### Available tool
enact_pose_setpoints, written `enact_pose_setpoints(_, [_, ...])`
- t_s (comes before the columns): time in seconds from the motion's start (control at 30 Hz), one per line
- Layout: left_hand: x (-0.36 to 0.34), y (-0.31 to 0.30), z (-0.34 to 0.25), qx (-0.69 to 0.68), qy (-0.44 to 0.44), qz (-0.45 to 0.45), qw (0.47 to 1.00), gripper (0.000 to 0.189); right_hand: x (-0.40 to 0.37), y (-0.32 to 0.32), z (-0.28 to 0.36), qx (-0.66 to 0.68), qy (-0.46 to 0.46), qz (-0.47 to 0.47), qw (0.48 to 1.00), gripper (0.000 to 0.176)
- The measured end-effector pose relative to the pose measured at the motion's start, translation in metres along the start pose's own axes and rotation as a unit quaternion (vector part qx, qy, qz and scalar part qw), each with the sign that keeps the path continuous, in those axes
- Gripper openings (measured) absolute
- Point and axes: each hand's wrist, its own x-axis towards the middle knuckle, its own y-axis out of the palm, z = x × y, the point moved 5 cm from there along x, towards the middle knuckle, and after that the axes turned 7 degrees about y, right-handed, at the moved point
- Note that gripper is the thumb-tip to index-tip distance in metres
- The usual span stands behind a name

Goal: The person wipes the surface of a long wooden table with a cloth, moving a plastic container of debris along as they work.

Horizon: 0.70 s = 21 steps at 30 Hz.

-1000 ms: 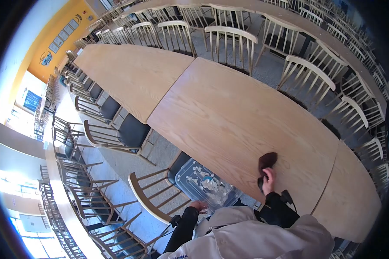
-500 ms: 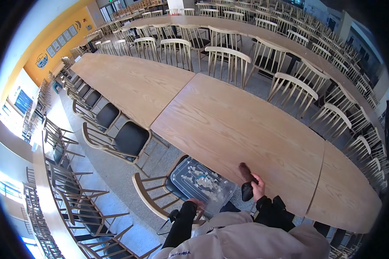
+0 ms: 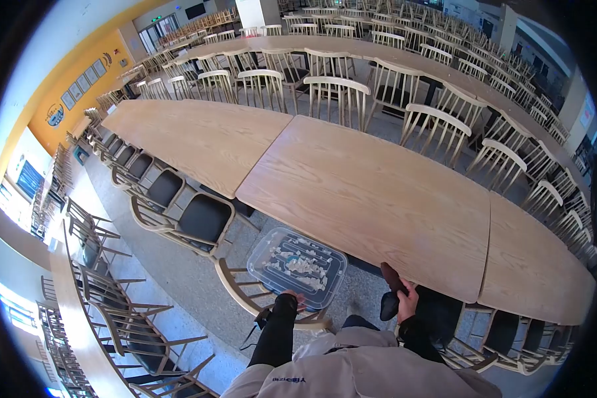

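A clear plastic box (image 3: 262,265) with a lid, white scraps and a bit of blue showing in it, is beside the table's near edge, over a chair. My left hand (image 3: 297,301) grips the box's near side, with its fingers partly hidden. My right hand (image 3: 408,302) is closed around a dark item (image 3: 391,277), brown at its upper end and black at its lower end. It is upright near the table edge, right of the box. What the item is, I cannot tell.
A long wooden table (image 3: 371,192) stretches across the middle, with chairs along both sides. A chair back (image 3: 231,286) curves round left of the box. A black-seated chair (image 3: 438,318) stands by my right arm. More tables and chairs fill the hall.
The view has shifted. The box sits farther left and covers more of the chair seat. My right hand, with the dark item, has drawn back from over the table to its near edge.
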Motion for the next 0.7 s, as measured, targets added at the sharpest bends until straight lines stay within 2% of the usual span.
enact_pose_setpoints(0.1, [-0.011,-0.008,-0.004,-0.010,0.047,0.013,0.999,0.023,-0.008,0.007,0.022,0.025,0.016,-0.014,0.999,0.039])
enact_pose_setpoints(0.23, [0.006,-0.017,0.000,0.017,0.058,0.049,0.997,0.018,0.009,0.004,0.019,0.050,0.010,0.010,0.999,0.039])
enact_pose_setpoints(0.3, [0.010,-0.020,-0.005,-0.058,0.115,0.099,0.987,0.019,0.016,0.008,0.018,0.028,-0.003,0.033,0.999,0.040])
enact_pose_setpoints(0.33, [0.014,-0.024,-0.007,-0.061,0.119,0.094,0.987,0.019,0.018,0.011,0.019,0.030,-0.002,0.039,0.999,0.040])
enact_pose_setpoints(0.4, [0.020,-0.025,-0.003,-0.150,0.075,0.108,0.980,0.021,0.021,0.008,0.025,0.021,-0.018,0.049,0.998,0.039])
enact_pose_setpoints(0.53, [-0.022,-0.021,-0.021,-0.190,0.080,0.110,0.972,0.021,0.021,0.005,0.011,0.043,0.025,0.061,0.997,0.038])
enact_pose_setpoints(0.6, [-0.039,-0.011,-0.035,-0.161,0.094,0.150,0.971,0.024,0.019,0.001,0.023,0.077,0.070,0.037,0.994,0.039])
enact_pose_setpoints(0.63, [-0.080,0.000,-0.047,-0.157,0.146,0.153,0.965,0.023,0.019,0.002,0.020,0.085,0.078,0.040,0.993,0.039])
enact_pose_setpoints(0.7, [-0.075,-0.010,-0.062,-0.155,0.155,0.178,0.959,0.023,0.015,0.005,0.017,0.100,0.082,0.038,0.991,0.039])
